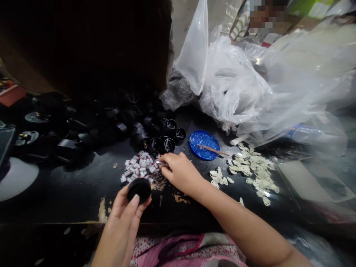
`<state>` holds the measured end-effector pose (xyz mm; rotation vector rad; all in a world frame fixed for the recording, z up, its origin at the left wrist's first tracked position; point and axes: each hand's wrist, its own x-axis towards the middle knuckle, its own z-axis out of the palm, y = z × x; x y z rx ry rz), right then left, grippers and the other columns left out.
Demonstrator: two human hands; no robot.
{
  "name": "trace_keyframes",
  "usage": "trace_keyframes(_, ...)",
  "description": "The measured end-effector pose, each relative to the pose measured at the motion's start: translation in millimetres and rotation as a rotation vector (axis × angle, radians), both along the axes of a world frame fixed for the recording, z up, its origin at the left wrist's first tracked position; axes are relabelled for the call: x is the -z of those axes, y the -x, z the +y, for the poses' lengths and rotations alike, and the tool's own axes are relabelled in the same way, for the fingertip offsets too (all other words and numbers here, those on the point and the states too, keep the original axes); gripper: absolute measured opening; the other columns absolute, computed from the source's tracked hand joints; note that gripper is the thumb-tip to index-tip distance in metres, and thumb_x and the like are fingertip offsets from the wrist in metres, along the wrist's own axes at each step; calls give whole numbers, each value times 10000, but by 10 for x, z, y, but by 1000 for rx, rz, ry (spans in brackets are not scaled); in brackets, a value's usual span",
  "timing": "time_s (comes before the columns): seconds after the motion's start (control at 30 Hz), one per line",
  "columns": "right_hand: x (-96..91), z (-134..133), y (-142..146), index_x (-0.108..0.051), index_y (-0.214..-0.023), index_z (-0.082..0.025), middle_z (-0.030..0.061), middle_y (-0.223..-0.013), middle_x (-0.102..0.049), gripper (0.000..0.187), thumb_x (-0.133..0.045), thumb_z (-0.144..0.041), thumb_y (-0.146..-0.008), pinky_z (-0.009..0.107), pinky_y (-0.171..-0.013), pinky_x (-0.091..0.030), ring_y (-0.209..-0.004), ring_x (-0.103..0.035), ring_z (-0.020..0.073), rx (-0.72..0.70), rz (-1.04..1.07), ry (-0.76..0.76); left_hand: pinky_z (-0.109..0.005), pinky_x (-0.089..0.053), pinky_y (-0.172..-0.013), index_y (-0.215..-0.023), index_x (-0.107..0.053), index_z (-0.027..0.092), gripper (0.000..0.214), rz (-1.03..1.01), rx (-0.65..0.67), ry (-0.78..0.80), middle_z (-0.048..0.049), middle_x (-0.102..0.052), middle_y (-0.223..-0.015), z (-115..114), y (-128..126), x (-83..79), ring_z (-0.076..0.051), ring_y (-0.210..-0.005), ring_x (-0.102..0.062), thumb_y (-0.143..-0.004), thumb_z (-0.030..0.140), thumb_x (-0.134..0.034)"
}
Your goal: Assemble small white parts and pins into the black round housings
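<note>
My left hand is closed around a black round cup-shaped part, its opening turned up toward me and the thumb over its rim. My right hand reaches to the right side of a pile of small white cylinders with reddish ends. Its thumb and forefinger are pinched together there; a small pale bit shows at the fingertips, too small to name. Several screws lie just below those fingers. Behind the pile stand black round cups with metal bits inside.
A blue lid with a brown stick on it lies right of centre. Pale flat tabs are scattered farther right. Clear plastic bags heap up behind. More black parts crowd the left, below a large dark box.
</note>
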<state>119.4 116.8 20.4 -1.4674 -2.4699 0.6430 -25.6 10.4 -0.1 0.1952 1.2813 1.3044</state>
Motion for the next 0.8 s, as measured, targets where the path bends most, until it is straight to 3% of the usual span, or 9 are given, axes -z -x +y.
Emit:
trace_keyframes(0.07,-46,-102,-52,-625,-1004,-184,14,-969,-700,155,-509,-196,-902,275,-800,-403,-877,-633,145,20,130,94,-377,-472,-967,-1078,-630,297,330,-85,-61,-23,-23,-668,-1162,20,-43,-30,-228,-1127,-593,-758,337,-696)
trace_keyframes(0.17,-96,-305,-103,-656,-971,-193,2,-948,-713,141,-543,-197,-887,235,-772,-436,-871,-645,129,51,369,288,-407,-495,-948,-1091,-636,298,303,-193,-52,-53,-34,-664,-1183,18,-131,-18,-245,-1143,-587,-791,318,-667)
trace_keyframes(0.23,-103,-409,-122,-674,-951,-197,1,-957,-719,148,-563,-152,-865,252,-801,-428,-895,-643,138,60,376,321,-383,-512,-927,-1107,-634,295,310,-198,-25,-54,-40,-660,-1200,-1,-180,22,-241,-1121,-602,-799,323,-660)
trace_keyframes(0.4,-59,-353,-164,-656,-1039,-214,4,-1047,-708,175,-541,-199,-907,300,-852,-372,-967,-629,150,-2,192,198,-308,-500,-934,-1099,-640,294,306,-91,-35,-39,-17,-668,-1178,-9,-220,87,-211,-1120,-601,-795,313,-671)
trace_keyframes(0.5,-40,-203,-161,-638,-1031,-177,61,-1002,-687,197,-474,-229,-936,357,-824,-357,-915,-624,201,5,-131,-15,-354,-502,-946,-1115,-641,278,300,-118,-85,-74,-26,-670,-1171,35,-242,56,-225,-1092,-620,-815,299,-650)
trace_keyframes(0.57,-36,-132,-141,-628,-984,-149,85,-961,-666,184,-464,-200,-920,379,-797,-355,-847,-617,218,-4,-286,-80,-374,-517,-931,-1145,-631,279,319,-157,-102,-95,-33,-665,-1187,66,-268,27,-233,-1073,-631,-827,292,-637)
trace_keyframes(0.8,-33,-69,-88,-577,-980,-146,78,-994,-631,165,-515,-235,-856,357,-755,-383,-823,-594,217,-10,-305,-71,-373,-505,-954,-1178,-619,293,345,-186,-140,-110,-28,-664,-1204,112,-313,11,-218,-1086,-626,-834,270,-633)
